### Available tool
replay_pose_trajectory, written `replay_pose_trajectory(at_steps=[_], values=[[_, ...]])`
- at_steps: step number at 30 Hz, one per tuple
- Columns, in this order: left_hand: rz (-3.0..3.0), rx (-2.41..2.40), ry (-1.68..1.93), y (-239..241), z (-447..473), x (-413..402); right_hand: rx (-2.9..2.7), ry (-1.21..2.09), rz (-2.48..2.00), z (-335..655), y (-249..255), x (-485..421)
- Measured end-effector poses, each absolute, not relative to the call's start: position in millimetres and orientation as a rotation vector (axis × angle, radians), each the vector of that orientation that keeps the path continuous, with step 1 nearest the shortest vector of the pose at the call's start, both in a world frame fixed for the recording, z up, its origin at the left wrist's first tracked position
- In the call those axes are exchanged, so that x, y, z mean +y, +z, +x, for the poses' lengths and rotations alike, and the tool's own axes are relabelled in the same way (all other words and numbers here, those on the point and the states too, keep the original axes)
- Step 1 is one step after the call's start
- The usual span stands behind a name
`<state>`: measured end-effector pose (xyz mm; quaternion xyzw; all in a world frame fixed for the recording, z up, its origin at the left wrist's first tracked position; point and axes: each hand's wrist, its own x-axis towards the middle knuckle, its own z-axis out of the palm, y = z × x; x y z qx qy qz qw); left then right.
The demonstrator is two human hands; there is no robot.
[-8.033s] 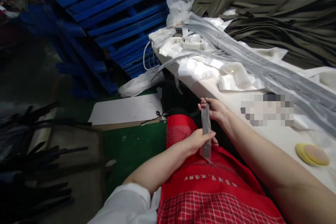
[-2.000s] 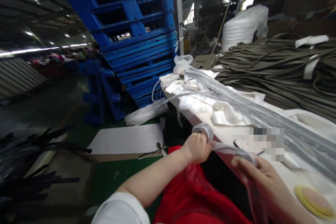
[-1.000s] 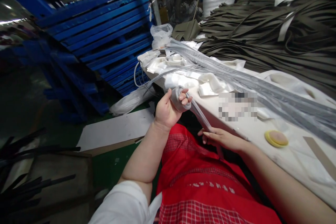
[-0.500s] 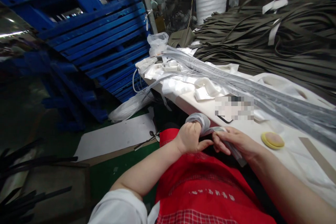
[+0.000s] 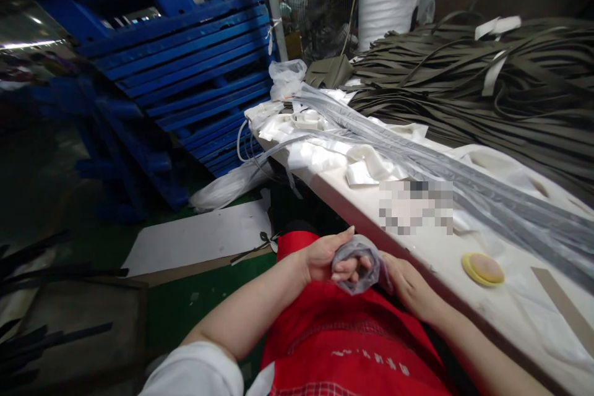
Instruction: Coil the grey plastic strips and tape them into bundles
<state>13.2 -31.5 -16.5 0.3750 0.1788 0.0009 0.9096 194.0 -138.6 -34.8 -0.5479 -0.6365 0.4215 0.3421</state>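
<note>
Holding a grey strip (image 5: 356, 265) wound into a loose coil, your left hand (image 5: 322, 257) sits just above your lap, in front of the near edge of the table (image 5: 352, 210). The coil wraps around the fingers (image 5: 346, 269) of that hand, which are curled shut inside it, with the thumb stretched along the top. Your right hand (image 5: 406, 281) comes in from the right and touches the coil's far side. Its fingertips are hidden behind the grey loops, so you cannot tell whether they pinch the strip or only rest against it. Both hands hang over your red apron (image 5: 352, 346), close together, with the coil between them.

On the table, a long bundle of grey strips (image 5: 464, 185) runs diagonally from the far end to the right edge, lying over crumpled white fabric (image 5: 325, 154). A yellow disc (image 5: 482, 269) lies flat near the table's near edge, to the right of your right hand. Behind the bundle, a big heap of olive straps (image 5: 487, 93) covers the far side, and a clear plastic bag (image 5: 285, 77) sits at the far end. To the left, blue pallets (image 5: 185, 62) lean stacked on the green floor (image 5: 208, 303). A white board (image 5: 199, 241) lies flat there, with a pair of scissors (image 5: 253, 249) at its near right corner.
</note>
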Motion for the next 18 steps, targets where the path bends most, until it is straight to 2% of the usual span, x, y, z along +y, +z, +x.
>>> replay_pose_trajectory(at_steps=[3, 6, 10, 13, 18], values=[[0.554, 0.293, 0.17, -24, 29, -43, -1.428, 1.136, -1.328, 183, -43, -142], [0.624, 0.323, 0.214, -33, 36, -53, -1.386, 1.203, -1.356, 194, -37, -147], [1.294, 0.547, 0.319, -32, 39, -59, -1.601, 1.342, -1.523, 221, -23, -159], [1.815, 0.504, 0.266, -26, 47, -71, -1.732, 1.267, -1.7, 224, -25, -169], [2.029, 0.531, 0.196, -32, 51, -99, -1.604, 1.246, -1.776, 211, -28, -195]])
